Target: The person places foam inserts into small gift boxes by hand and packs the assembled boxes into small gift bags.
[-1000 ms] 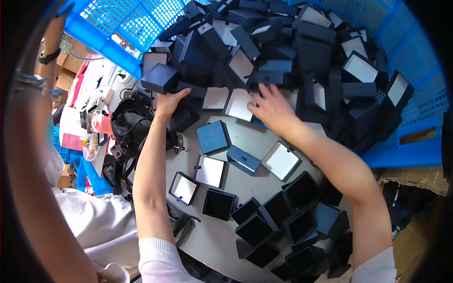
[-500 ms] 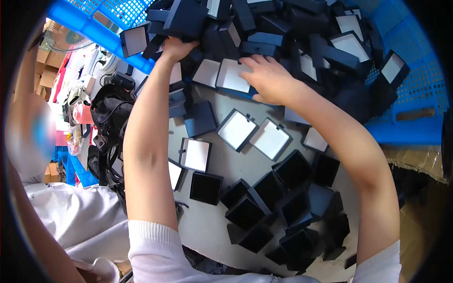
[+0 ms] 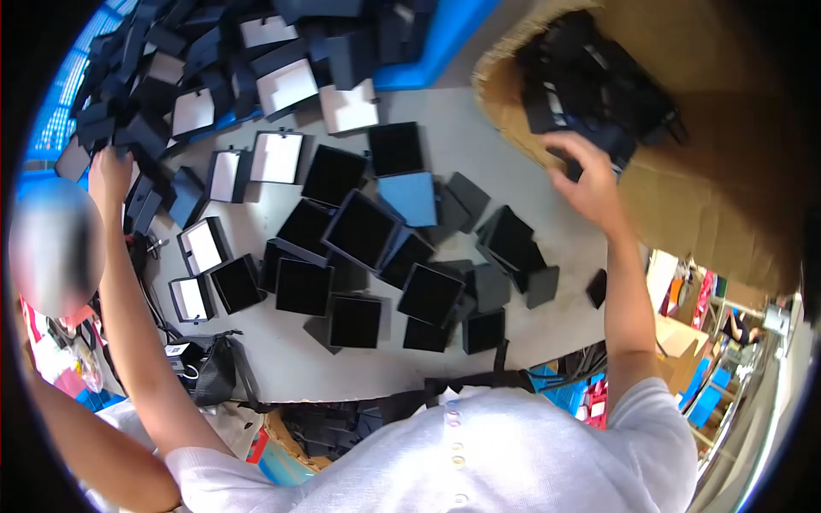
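We see small dark boxes (image 3: 205, 60) heaped at the upper left, in and around a blue crate (image 3: 439, 56) that stands on the grey worktop (image 3: 556, 333). Our left hand (image 3: 111, 177) is at the left side of this heap, right up against the boxes; its fingers are partly hidden, and we cannot tell whether they hold one. Nearer to us, open boxes lie across the middle of the worktop: some have pale insides, like the white-lined box (image 3: 275, 157), and a cluster beside them shows black insides, with one black-lined box (image 3: 363, 229) tilted over its neighbours. Our right hand (image 3: 571, 162) is well apart from the left, at the edge of a cardboard box (image 3: 710, 188), its thumb and curved fingers standing apart. Dark pieces (image 3: 586, 73) lie in that carton just beyond. A black bag (image 3: 215, 372) sits at the worktop's near left, and another person's arm (image 3: 107, 453) shows at the lower left.
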{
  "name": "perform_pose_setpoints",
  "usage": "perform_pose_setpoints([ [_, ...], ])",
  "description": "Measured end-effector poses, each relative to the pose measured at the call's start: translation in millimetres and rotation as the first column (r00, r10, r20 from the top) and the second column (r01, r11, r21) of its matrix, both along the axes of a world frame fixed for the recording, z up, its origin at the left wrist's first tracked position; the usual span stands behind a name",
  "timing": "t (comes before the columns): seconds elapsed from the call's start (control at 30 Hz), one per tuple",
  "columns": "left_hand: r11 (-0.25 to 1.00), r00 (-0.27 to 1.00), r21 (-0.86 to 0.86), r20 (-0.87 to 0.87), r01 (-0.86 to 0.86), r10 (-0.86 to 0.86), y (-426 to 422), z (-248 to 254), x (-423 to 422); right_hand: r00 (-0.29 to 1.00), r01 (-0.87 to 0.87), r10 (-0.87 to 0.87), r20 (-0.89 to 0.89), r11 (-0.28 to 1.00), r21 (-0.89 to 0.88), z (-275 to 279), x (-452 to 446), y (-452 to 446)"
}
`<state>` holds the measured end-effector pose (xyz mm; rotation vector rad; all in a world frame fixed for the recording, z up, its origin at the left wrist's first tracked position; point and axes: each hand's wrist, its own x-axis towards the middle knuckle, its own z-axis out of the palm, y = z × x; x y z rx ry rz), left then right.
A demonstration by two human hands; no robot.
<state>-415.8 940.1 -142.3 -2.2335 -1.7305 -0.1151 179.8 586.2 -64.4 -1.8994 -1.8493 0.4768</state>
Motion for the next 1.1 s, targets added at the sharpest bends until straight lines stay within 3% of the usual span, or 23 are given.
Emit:
perform_pose_setpoints([
  [0.03,0.994,0.991,0.069,0.099,0.084,-0.09,-37,10,30,0.998,0.063,-0.063,0.004,0.997,-0.05,-15,21,-40],
  [0.07,0.976,0.915,-0.073,0.37,0.204,-0.164,-62,2,48,0.993,0.121,-0.12,0.012,0.988,-0.091,-33,39,-67],
  [0.1,0.936,0.865,-0.311,0.502,0.167,0.012,-71,-24,55,0.99,0.141,-0.14,0.022,0.988,-0.058,-52,57,-79],
  [0.13,0.934,0.806,-0.166,0.566,0.317,-0.173,-99,-41,72,0.948,0.313,-0.313,0.057,0.95,0.025,-69,78,-87],
  [0.17,0.949,0.846,-0.129,0.499,0.286,-0.188,-123,-51,97,0.876,0.468,-0.476,0.07,0.877,0.111,-76,101,-90],
  [0.23,0.946,0.842,-0.156,0.512,0.284,-0.168,-149,-76,128,0.775,0.555,-0.618,0.128,0.764,0.33,-76,144,-61],
  [0.3,0.941,0.846,-0.211,0.519,0.264,-0.121,-167,-95,149,0.675,0.62,-0.685,0.274,0.728,0.294,-77,180,-36],
  [0.33,0.942,0.86,-0.219,0.496,0.254,-0.117,-181,-90,163,0.67,0.623,-0.693,0.264,0.72,0.306,-70,186,-29],
  [0.4,0.97,0.896,-0.163,0.435,0.179,-0.092,-207,-74,187,0.469,0.861,-0.833,0.292,0.505,0.059,-56,192,-17],
  [0.43,0.976,0.89,-0.106,0.439,0.188,-0.124,-220,-70,195,0.483,0.856,-0.827,0.287,0.515,0.041,-54,192,-18],
  [0.47,0.963,0.845,-0.021,0.486,0.268,-0.224,-247,-49,218,0.675,0.67,-0.7,0.235,0.714,0.204,-56,188,-20],
  [0.5,0.94,0.795,0.053,0.519,0.336,-0.313,-286,-15,248,0.831,0.424,-0.514,0.21,0.832,0.358,-62,178,-24],
  [0.53,0.878,0.718,0.0,0.576,0.478,-0.391,-326,24,279,0.9,0.296,-0.379,0.215,0.895,0.334,-61,156,-32],
  [0.6,0.794,0.619,-0.005,0.628,0.608,-0.471,-381,34,323,0.987,0.054,-0.086,0.132,0.973,0.226,-83,120,-53],
  [0.63,0.779,0.657,-0.087,0.601,0.621,-0.456,-405,27,344,0.994,0.051,-0.063,0.09,0.991,0.126,-85,96,-74],
  [0.67,0.75,0.648,-0.135,0.615,0.647,-0.448,-423,21,363,0.98,0.052,-0.069,0.188,0.994,0.092,-103,82,-92],
  [0.7,0.729,0.639,-0.141,0.611,0.67,-0.468,-435,13,383,0.998,0.068,-0.065,0.026,0.985,-0.158,-96,70,-113],
  [0.73,0.735,0.669,-0.142,0.553,0.663,-0.496,-443,1,399,0.99,0.137,-0.137,0.015,0.969,-0.205,-94,55,-139],
  [0.83,0.794,0.75,-0.23,0.545,0.563,-0.374,-449,-39,429,0.96,0.278,-0.245,0.133,0.816,-0.506,-101,26,-208],
  [0.9,0.791,0.8,-0.307,0.49,0.53,-0.346,-445,-57,438,0.964,0.254,-0.189,0.185,0.855,-0.452,-133,15,-242],
  [0.93,0.754,0.812,-0.382,0.48,0.535,-0.333,-446,-68,440,0.967,0.214,-0.162,0.196,0.934,-0.287,-159,14,-253],
  [0.97,0.671,0.75,-0.451,0.615,0.588,-0.243,-444,-78,439,0.979,0.161,-0.115,0.17,0.944,-0.287,-166,15,-254],
  [1.1,0.727,0.776,-0.318,0.432,0.608,-0.46,-456,-52,426,0.978,0.165,-0.129,0.167,0.961,-0.221,-165,13,-253],
])
